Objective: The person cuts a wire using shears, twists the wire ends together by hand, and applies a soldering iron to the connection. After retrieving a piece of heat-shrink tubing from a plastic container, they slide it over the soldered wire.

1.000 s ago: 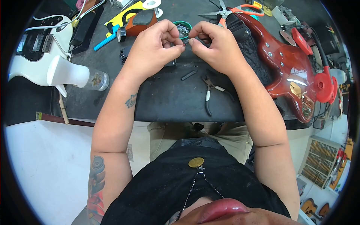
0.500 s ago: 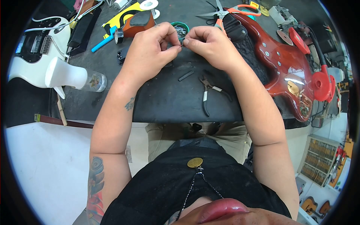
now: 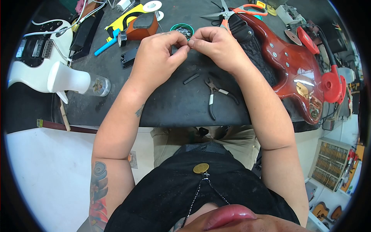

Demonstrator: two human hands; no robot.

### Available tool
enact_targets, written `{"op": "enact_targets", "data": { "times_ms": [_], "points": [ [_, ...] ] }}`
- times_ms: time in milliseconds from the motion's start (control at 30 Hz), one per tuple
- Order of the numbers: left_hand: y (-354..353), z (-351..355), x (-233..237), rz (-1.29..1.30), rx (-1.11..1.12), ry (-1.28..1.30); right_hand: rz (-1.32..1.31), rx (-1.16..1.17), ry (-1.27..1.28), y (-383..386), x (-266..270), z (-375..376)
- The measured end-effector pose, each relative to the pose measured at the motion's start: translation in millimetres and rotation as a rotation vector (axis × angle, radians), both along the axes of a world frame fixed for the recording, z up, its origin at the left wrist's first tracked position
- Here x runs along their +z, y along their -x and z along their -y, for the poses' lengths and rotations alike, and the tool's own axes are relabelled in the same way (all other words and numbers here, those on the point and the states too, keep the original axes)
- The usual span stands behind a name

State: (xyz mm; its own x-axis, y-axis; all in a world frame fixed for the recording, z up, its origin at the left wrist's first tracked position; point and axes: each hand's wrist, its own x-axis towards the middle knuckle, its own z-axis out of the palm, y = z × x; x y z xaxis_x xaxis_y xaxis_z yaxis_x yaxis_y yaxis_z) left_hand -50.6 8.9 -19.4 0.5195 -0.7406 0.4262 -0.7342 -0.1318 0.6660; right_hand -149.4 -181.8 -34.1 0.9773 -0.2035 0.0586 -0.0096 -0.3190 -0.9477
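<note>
My left hand (image 3: 164, 52) and my right hand (image 3: 213, 45) meet fingertip to fingertip over the dark bench. Both are pinched closed; whatever sits between the fingers is too small to make out. Just behind the fingertips is a green round container (image 3: 182, 30) holding small metallic bits. Nearer my body lie a short dark bar (image 3: 191, 79) and a pair of pliers (image 3: 212, 92) with white bands on dark handles. Partly covered by my left hand, a black rectangular part (image 3: 128, 58) rests on the bench.
A red guitar body (image 3: 288, 63) lies at right, with orange-handled scissors (image 3: 228, 13) beyond my right hand. At left are a white electric guitar (image 3: 29, 62) and a white-topped clear bottle (image 3: 79, 81). A white spool (image 3: 152, 6) and a wooden block (image 3: 141, 29) stand at the back.
My left hand has shifted slightly right and down, uncovering more of the black part and the green container. My right hand stays nearly still, both still pinched.
</note>
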Motion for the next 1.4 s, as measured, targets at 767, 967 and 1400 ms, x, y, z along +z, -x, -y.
{"op": "enact_targets", "data": {
  "times_ms": [767,967,1400],
  "points": [
    [-24,-10,-11,-0.600,-0.177,-0.045,0.174,0.073,-0.037,5,2,-9],
    [-22,-8,-9,-0.621,-0.160,-0.067,0.267,0.061,-0.090,4,-2,-3],
    [-19,-8,-5,-0.498,-0.148,-0.131,0.133,-0.019,-0.087,1,0,0]
  ]
}}
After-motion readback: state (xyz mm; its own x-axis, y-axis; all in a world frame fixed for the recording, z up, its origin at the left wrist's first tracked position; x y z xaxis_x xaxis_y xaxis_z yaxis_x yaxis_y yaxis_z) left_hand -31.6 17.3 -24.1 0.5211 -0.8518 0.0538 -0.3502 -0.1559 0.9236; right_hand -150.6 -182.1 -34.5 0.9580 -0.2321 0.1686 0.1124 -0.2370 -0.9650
